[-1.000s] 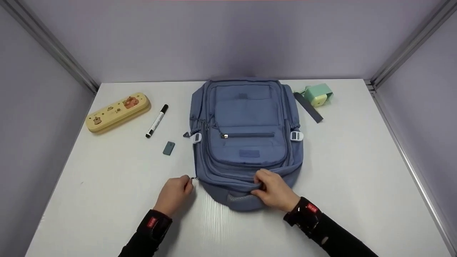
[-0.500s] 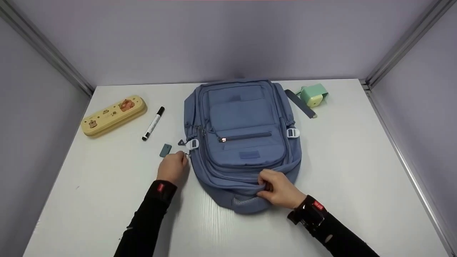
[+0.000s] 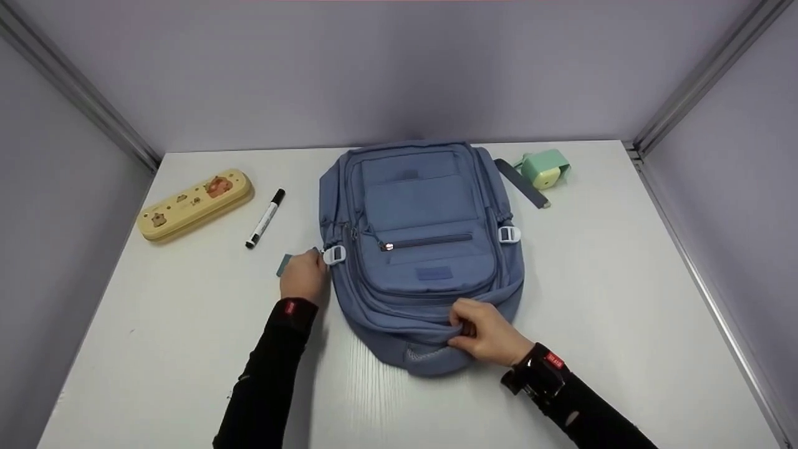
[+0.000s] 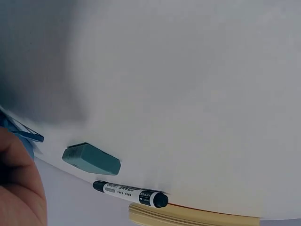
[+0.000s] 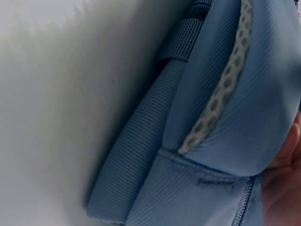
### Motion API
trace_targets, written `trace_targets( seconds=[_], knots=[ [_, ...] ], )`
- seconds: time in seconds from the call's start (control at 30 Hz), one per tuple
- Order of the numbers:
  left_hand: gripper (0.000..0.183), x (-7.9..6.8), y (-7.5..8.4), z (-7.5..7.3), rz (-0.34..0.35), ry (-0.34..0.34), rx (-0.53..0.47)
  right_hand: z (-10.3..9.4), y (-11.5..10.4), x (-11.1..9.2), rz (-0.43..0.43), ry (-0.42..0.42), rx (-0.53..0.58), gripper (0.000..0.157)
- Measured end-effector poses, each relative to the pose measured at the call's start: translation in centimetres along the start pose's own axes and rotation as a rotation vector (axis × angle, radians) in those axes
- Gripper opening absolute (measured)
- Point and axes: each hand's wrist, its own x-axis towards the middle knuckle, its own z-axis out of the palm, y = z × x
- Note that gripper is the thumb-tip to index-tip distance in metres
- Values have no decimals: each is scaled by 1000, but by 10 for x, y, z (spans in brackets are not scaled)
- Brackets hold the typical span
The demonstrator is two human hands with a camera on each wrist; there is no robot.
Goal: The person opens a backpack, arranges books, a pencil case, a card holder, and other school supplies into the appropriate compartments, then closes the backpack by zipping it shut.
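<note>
A blue backpack lies front up on the white table. My left hand is at its left side, beside a white strap buckle. Its fingertips appear to pinch a zipper pull there, mostly hidden by the hand. My right hand pinches a fold of the fabric near the backpack's near end, thumb below and fingers curled above. In the right wrist view, this hand's edge shows against the blue cloth, next to a zipper and a mesh trim.
Left of the backpack are a teal eraser, partly hidden by the left hand in the head view, a black-and-white marker and a yellow pencil case. At the far right lie a dark strip and a mint-green and yellow object.
My left hand has moved away from me along the backpack's left side, from near its lower corner to the white buckle. The backpack has turned slightly. My right hand keeps its pinch.
</note>
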Motion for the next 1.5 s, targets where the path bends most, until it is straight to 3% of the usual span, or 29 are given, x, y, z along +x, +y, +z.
trace_targets(
  seconds=[0.17,0.27,0.33,0.4,0.5,0.6,0.73,0.87,1.2,1.5],
  knots=[
    [12,2,3,-12,21,-29,27,2,-2,-1,12,21,-20,31],
    [24,5,12,-22,103,-1,42,3,-5,-4,11,49,-47,32],
    [33,6,22,-27,220,16,46,4,-8,-6,5,75,-76,31],
    [43,6,32,-30,385,3,67,6,-13,-7,0,98,-121,30],
    [57,4,45,-31,610,-88,115,9,-19,-10,-8,128,-195,30],
    [67,3,54,-31,709,-225,171,13,-23,-13,-15,155,-261,31],
    [63,1,57,-30,697,-362,218,18,-21,-15,-29,206,-303,28],
    [57,-2,53,-27,676,-392,257,20,-15,-14,-61,257,-330,27],
    [49,-21,56,-18,652,-330,256,-1,16,-13,-63,331,-403,32],
    [45,-44,72,-3,694,-249,264,-39,61,-12,141,437,-488,24]
  ],
)
